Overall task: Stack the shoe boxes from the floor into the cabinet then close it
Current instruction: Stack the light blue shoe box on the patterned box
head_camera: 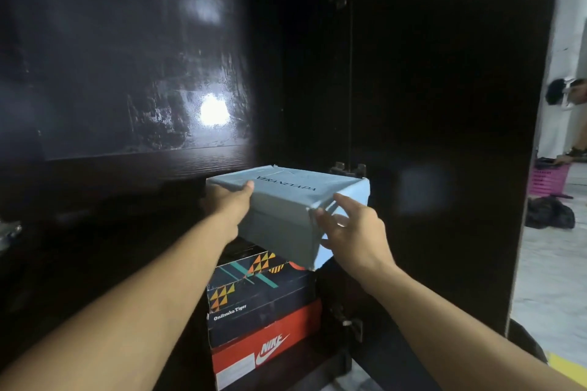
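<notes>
**stackfan:** Shoe boxes first, biggest worry down. Cabinet [444,105] is dark inside and its door [521,168] hangs open on the right, so the top of the stack is hard to judge. There's a red Nike box [263,343] at the bottom, a dark Onitsuka Tiger box [254,292] on it, and the pale blue box [286,216] on top or just above. I can't tell if it's fully seated. It sits skewed, its near right corner poking out past the box below.

**boxwrangler:** Yeah, that overhang is my guess for trouble. If it stays twisted it could tip off, or the corner could foul the door when it swings shut.

**stackfan:** Grip-wise: left hand [227,203] wraps the left edge, thumb over the lid, fingers hidden behind. Right hand [352,228] has its fingers spread, tips touching the near right corner, not really clamped.

**boxwrangler:** So one side held, one side only nudged. A hard shove from the right probably spins it more. Also the lid's paper looks creased at that corner, so it might snag or lift.
</notes>
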The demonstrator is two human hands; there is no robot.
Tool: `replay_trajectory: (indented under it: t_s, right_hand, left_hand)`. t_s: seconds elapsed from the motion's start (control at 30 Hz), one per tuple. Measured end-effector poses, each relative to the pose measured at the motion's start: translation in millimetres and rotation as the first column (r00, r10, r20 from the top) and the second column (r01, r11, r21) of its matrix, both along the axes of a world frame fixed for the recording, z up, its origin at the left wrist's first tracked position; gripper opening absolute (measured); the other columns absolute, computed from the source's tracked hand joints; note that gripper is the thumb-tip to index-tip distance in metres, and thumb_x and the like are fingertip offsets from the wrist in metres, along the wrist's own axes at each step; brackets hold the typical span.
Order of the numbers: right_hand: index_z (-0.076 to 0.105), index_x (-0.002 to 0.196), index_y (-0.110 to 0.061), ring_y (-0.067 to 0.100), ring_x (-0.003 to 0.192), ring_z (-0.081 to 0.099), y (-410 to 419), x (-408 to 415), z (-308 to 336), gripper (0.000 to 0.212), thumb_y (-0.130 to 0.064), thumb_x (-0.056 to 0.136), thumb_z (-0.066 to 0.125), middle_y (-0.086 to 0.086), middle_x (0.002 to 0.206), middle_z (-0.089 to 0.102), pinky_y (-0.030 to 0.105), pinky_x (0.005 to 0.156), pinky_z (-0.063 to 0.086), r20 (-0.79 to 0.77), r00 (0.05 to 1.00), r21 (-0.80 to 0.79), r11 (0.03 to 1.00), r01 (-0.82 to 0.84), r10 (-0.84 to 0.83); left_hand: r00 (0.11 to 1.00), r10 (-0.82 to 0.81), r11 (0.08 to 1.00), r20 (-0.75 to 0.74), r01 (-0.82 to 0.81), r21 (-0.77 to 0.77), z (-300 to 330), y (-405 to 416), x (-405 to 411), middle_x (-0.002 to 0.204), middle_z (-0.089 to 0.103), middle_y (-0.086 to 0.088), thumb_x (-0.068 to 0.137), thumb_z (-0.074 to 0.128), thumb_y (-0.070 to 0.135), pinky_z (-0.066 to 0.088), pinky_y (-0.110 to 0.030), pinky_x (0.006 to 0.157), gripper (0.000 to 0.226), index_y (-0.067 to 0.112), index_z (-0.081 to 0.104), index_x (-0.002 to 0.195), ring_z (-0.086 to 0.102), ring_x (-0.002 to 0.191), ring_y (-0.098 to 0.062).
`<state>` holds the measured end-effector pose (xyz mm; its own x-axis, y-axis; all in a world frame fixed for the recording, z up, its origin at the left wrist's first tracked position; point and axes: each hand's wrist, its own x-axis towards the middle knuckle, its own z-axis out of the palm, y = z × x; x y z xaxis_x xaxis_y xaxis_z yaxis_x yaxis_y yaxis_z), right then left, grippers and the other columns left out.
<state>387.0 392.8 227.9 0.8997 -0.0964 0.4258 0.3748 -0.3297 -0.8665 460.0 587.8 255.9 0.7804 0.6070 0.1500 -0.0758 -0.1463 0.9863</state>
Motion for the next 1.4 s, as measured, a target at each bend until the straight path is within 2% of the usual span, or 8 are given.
replay_trajectory:
  t_s: [0.07,0.17,0.27,0.43,0.67,1.17,1.3,1.4]
  right_hand:
    - [0.068,0.097,-0.018,0.022,0.088,0.070,5.5,13.0,-1.1,0.014,-0.017,0.091,0.055,0.005,0.089,0.074,0.047,0.076,0.060,0.010,1.000,-0.017,1.000,-0.025,0.025]
    - [0.066,0.120,-0.017,0.024,0.102,0.065,5.5,27.1,-0.9,0.040,0.002,0.090,0.047,0.008,0.110,0.071,0.035,0.087,0.056,-0.015,0.998,-0.193,0.979,-0.060,0.058]
    - [0.057,0.134,-0.014,0.021,0.118,0.055,-2.3,43.0,-1.4,0.046,0.003,0.092,0.047,0.007,0.134,0.057,0.016,0.087,0.039,0.006,0.999,-0.419,0.907,-0.043,0.050]
    - [0.034,0.149,-0.010,0.025,0.140,0.036,-12.0,75.3,0.9,0.059,-0.001,0.092,0.048,0.008,0.154,0.033,0.031,0.111,0.031,-0.071,0.997,-0.580,0.814,-0.015,-0.032]
    - [0.002,0.157,-0.017,0.031,0.141,0.035,-8.2,111.9,3.0,0.082,0.004,0.093,0.048,0.005,0.159,0.026,0.039,0.107,0.043,-0.248,0.969,-0.698,0.691,-0.188,0.013]
    - [-0.006,0.156,-0.023,0.035,0.148,0.021,3.6,151.8,-10.6,0.087,0.006,0.094,0.047,0.004,0.166,0.004,0.040,0.111,0.037,-0.247,0.969,-0.741,0.640,-0.204,0.023]
    - [0.000,0.157,-0.023,0.033,0.144,0.031,-6.5,142.0,-7.5,0.083,-0.001,0.096,0.051,0.009,0.163,0.017,0.040,0.109,0.039,-0.229,0.973,-0.739,0.644,-0.198,0.036]
    - [0.006,0.157,-0.022,0.029,0.132,0.046,-21.8,122.1,-3.9,0.079,-0.016,0.096,0.057,0.010,0.156,0.033,0.037,0.104,0.044,-0.210,0.977,-0.727,0.664,-0.176,0.028]
  left_hand:
    - [0.992,-0.111,0.994,0.066,0.109,0.027,-1.0,-16.6,-8.7,0.132,0.055,-0.006,0.078,0.068,0.059,0.043,-0.036,0.095,0.072,0.012,0.051,0.130,0.053,0.118,-0.027]
    - [0.945,-0.326,0.940,0.028,0.321,0.116,-5.1,-31.7,-23.4,0.149,0.039,-0.004,0.072,0.067,0.067,0.034,-0.039,0.103,0.096,0.019,0.032,0.148,0.038,0.134,-0.027]
    - [0.914,-0.390,0.874,-0.114,0.406,0.267,-10.6,-30.7,-18.5,0.160,0.021,-0.003,0.069,0.081,0.049,0.028,-0.045,0.113,0.115,0.031,0.007,0.155,0.025,0.145,-0.026]
    - [0.946,-0.306,0.870,-0.112,0.325,0.371,-11.6,-25.1,10.3,0.160,0.023,-0.004,0.071,0.085,0.028,0.033,-0.046,0.113,0.113,0.030,0.009,0.155,0.028,0.144,-0.026]
    - [0.981,-0.187,0.854,-0.061,0.193,0.483,-17.7,-15.6,41.4,0.157,0.030,-0.006,0.077,0.081,0.030,0.036,-0.046,0.109,0.100,0.025,0.018,0.155,0.032,0.142,-0.030]
    - [0.989,-0.117,0.811,-0.086,0.146,0.567,-24.6,-6.8,73.0,0.158,0.028,-0.005,0.079,0.077,0.038,0.033,-0.051,0.111,0.102,0.028,0.010,0.155,0.027,0.145,-0.031]
    - [0.995,-0.058,0.749,-0.077,0.094,0.656,-29.2,-12.1,65.5,0.160,0.024,-0.007,0.069,0.082,0.047,0.030,-0.056,0.114,0.118,0.026,0.003,0.156,0.023,0.146,-0.033]
    - [0.998,-0.027,0.648,0.049,-0.020,0.761,-30.0,-22.9,47.9,0.157,0.026,-0.012,0.063,0.081,0.057,0.029,-0.057,0.113,0.119,0.021,0.012,0.153,0.025,0.144,-0.035]
